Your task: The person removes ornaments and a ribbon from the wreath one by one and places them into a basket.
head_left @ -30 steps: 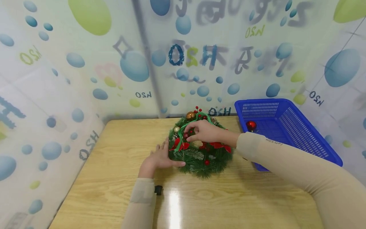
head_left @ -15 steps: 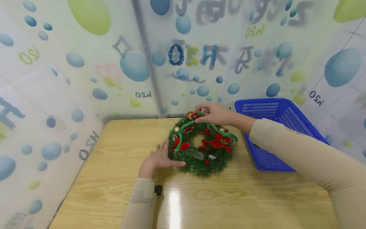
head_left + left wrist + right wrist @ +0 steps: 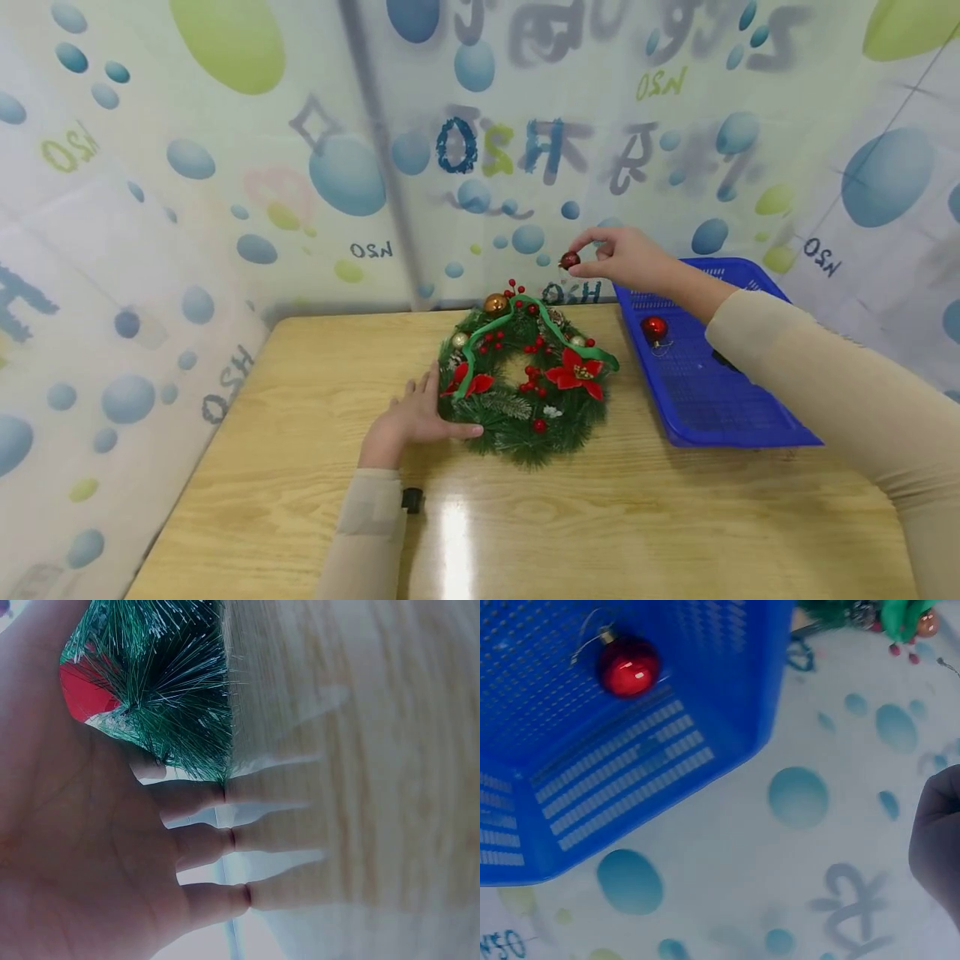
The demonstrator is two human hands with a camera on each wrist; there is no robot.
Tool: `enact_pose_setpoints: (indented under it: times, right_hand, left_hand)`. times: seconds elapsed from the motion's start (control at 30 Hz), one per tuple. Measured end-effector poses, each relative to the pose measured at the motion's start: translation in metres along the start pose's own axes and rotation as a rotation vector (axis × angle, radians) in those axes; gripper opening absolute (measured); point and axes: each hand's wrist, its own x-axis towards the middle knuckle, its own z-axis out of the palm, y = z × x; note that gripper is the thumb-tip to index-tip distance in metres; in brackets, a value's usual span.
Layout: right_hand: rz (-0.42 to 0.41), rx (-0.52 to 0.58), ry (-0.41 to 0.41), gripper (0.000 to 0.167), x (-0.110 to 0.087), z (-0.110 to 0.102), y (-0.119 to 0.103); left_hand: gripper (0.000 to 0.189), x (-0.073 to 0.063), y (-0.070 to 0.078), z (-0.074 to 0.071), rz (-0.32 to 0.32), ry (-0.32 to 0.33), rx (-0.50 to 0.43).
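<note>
A green Christmas wreath [image 3: 502,433] lies at the table's back, trimmed with red poinsettias, berries, small gold balls and a green ribbon. Against its left side rests my left hand [image 3: 416,417], fingers spread, with the thumb along the front needles. In the left wrist view the fingertips of this hand [image 3: 97,825] touch the wood. My right hand [image 3: 637,262] is raised behind and above the wreath's right side, pinching a small dark red Christmas ball [image 3: 570,260] between thumb and fingers. In the right wrist view only part of that hand [image 3: 939,840] shows, the ball hidden.
To the wreath's right stands a blue plastic basket [image 3: 663,417], partly covered by my right arm. Inside it lies a shiny red Christmas ball [image 3: 655,328] with a hanging loop. Patterned curtains [image 3: 315,250] close in the wooden table [image 3: 315,375] at the back and sides.
My right hand has lifted the dark red ball from the wreath's middle, past its top, and up to the right. The left hand has stayed at the wreath's side.
</note>
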Motion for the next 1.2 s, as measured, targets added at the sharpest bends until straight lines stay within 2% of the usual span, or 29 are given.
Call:
enact_pose_setpoints:
  times: [0.17,0.47,0.7,0.8,0.97,1.2]
  right_hand:
    - [0.063,0.046,0.042,0.042,-0.006,-0.018,0.027]
    - [0.152,0.019,0.136,0.056,-0.019,-0.051,0.076]
    - [0.19,-0.015,0.219,0.059,-0.03,-0.065,0.104]
    - [0.209,-0.034,0.219,0.061,-0.034,-0.068,0.114]
    - [0.227,-0.108,0.171,0.066,-0.041,-0.067,0.129]
    - [0.244,-0.119,0.143,0.063,-0.045,-0.063,0.152]
  left_hand:
    - [0.146,0.0,0.0,0.001,-0.002,0.001,-0.003]
    - [0.147,-0.001,0.0,0.0,0.001,0.002,0.009]
    - [0.146,0.0,-0.002,0.001,-0.008,0.002,0.003]
    - [0.146,-0.001,-0.002,0.001,-0.008,0.006,-0.004]
    - [0.147,-0.003,-0.001,0.0,-0.007,0.008,-0.014]
    - [0.147,-0.002,0.0,0.0,-0.007,0.006,-0.02]
